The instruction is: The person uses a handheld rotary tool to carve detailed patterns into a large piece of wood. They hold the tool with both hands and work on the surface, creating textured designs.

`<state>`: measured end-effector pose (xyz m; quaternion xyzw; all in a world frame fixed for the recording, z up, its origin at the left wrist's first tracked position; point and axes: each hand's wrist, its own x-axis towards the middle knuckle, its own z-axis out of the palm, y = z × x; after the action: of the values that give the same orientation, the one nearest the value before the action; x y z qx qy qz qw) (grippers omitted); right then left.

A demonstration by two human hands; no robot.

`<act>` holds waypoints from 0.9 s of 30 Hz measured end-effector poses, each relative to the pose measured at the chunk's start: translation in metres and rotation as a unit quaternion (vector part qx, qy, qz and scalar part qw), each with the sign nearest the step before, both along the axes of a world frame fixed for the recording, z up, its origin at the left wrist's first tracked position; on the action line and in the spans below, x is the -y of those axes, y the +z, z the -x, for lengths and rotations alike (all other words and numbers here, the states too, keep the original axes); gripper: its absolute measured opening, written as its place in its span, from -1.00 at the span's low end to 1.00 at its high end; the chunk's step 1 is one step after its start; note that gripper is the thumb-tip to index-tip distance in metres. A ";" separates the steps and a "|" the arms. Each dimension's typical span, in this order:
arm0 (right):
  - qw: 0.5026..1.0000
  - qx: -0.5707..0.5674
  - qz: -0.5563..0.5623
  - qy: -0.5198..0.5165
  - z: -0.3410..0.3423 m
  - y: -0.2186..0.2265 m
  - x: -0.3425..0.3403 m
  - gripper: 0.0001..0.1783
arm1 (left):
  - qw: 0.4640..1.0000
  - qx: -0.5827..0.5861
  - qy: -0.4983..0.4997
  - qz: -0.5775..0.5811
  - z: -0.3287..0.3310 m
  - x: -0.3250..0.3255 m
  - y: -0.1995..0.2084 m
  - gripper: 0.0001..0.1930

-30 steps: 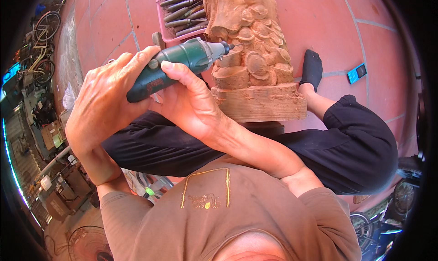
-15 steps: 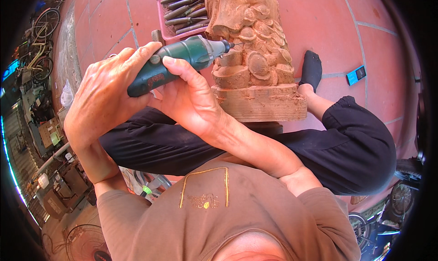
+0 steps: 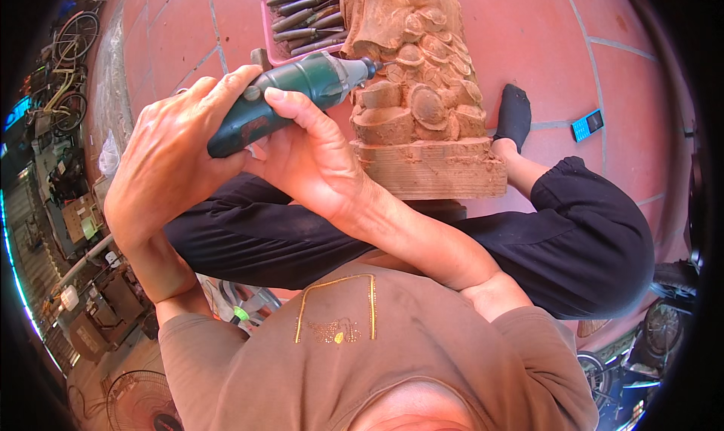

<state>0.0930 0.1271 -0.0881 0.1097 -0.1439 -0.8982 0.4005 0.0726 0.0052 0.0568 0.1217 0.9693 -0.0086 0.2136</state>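
A dark green rotary tool (image 3: 315, 82) with a grey nose slants up and to the right between my hands. My left hand (image 3: 173, 156) wraps round its rear end from the left. My right hand (image 3: 313, 144) grips the body from the near side, thumb laid along the casing and other fingers partly hidden beneath. The tool's black collet points at a reddish-brown wood carving (image 3: 430, 107) with rounded, coin-like relief shapes. A thin bit reaches toward the carving's left part; whether it touches the wood I cannot tell. The carving rises from a flat wooden base (image 3: 430, 171).
Beyond the tool, a pink tray (image 3: 269, 25) holds several dark-handled carving tools (image 3: 302, 16). My foot in a dark sock (image 3: 513, 114) rests right of the carving, near a blue keypad phone (image 3: 587, 125) on red tiles. Bicycles (image 3: 74, 46) and a fan (image 3: 139, 401) are at the left.
The rotary tool and both hands have shifted slightly away from me and a little left. Its nose now sits higher along the carving's left side. The grip looks the same.
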 end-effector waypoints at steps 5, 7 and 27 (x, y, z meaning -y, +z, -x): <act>1.000 -0.001 -0.009 0.003 -0.003 0.001 0.000 -0.63 | 1.000 -0.007 -0.012 0.012 -0.002 -0.002 0.003 -0.19; 1.000 -0.015 -0.010 -0.001 -0.002 -0.001 -0.001 -0.62 | 1.000 -0.002 -0.008 0.009 -0.001 -0.003 0.003 -0.18; 1.000 0.010 0.003 -0.006 0.000 -0.002 -0.001 -0.72 | 1.000 0.003 -0.012 0.007 0.000 -0.002 0.000 -0.18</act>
<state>0.0933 0.1283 -0.0899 0.1165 -0.1508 -0.8992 0.3938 0.0727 0.0075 0.0564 0.1321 0.9670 -0.0181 0.2169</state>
